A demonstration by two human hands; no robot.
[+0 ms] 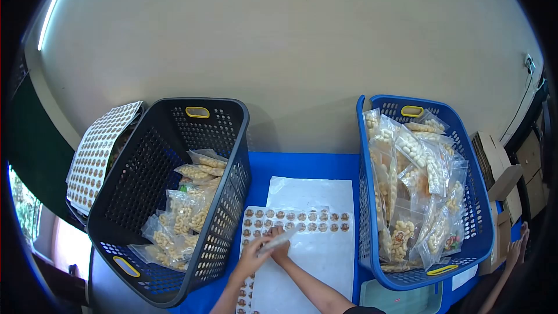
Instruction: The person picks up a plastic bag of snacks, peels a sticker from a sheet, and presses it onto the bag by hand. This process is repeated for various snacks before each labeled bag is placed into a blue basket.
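My left hand [251, 259] is closed on a small clear plastic bag [279, 241], tilted above the sheets on the table. My right hand [281, 249] is just beside it, partly behind the bag, with its fingers bent together over the stickers. What those fingers hold, if anything, is hidden. Beneath both hands lies a sticker sheet [323, 217] with rows of round brown stickers along its top and left edges. The rest of its surface is bare white backing.
A black basket [152, 166] holding bagged snacks [181, 221] stands left. More sticker sheets [100, 157] lie beyond it. At right, a blue basket [365, 197] is full of snack bags [410, 145]. A pale tray [401, 298], cardboard boxes [504, 184] and another person's hands [515, 251] are nearby.
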